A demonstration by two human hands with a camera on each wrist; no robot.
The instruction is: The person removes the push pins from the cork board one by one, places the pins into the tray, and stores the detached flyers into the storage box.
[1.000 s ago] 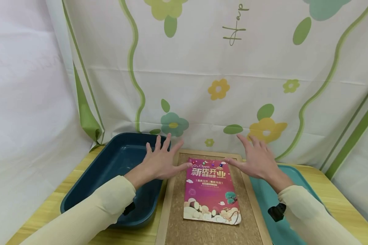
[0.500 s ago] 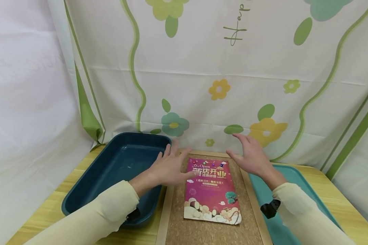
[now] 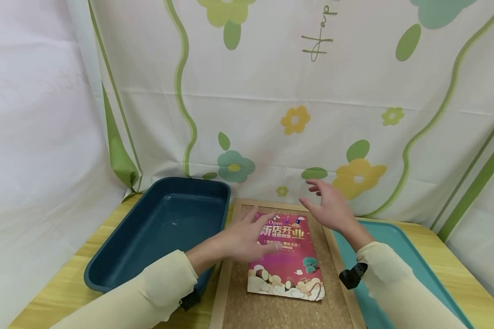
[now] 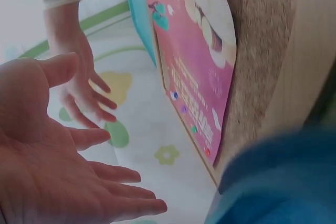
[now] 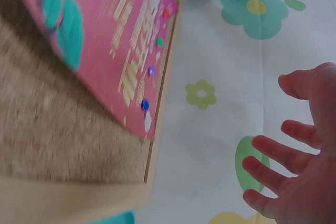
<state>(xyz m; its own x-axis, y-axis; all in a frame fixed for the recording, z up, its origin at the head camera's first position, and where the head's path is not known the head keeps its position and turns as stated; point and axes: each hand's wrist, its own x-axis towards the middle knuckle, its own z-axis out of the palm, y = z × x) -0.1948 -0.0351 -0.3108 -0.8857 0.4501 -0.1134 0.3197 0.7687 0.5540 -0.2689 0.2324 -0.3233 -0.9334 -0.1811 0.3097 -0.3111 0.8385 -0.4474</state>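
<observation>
A pink and purple printed poster [image 3: 286,267] lies on a wood-framed corkboard [image 3: 280,315]. Several coloured push pins, among them a blue push pin [image 5: 145,105] and a green push pin [image 5: 159,42], stand along its top edge. My left hand [image 3: 244,240] hovers over the poster's left part, fingers spread and holding nothing; it hides some of the print in the head view. Above the board's far right corner is my right hand [image 3: 331,208], its fingers loosely bent around nothing. In the left wrist view the poster's lower corner curls slightly off the cork.
A deep dark-blue basin [image 3: 160,233] stands left of the board. On the right, a teal tray [image 3: 389,256] lies partly under my right forearm. Behind the wood-grain table [image 3: 440,249] hangs a white flowered curtain [image 3: 251,114].
My left hand has come down and to the right, from beside the basin to over the poster. The right hand has shifted slightly left, its fingers bending more. Poster and board stay put.
</observation>
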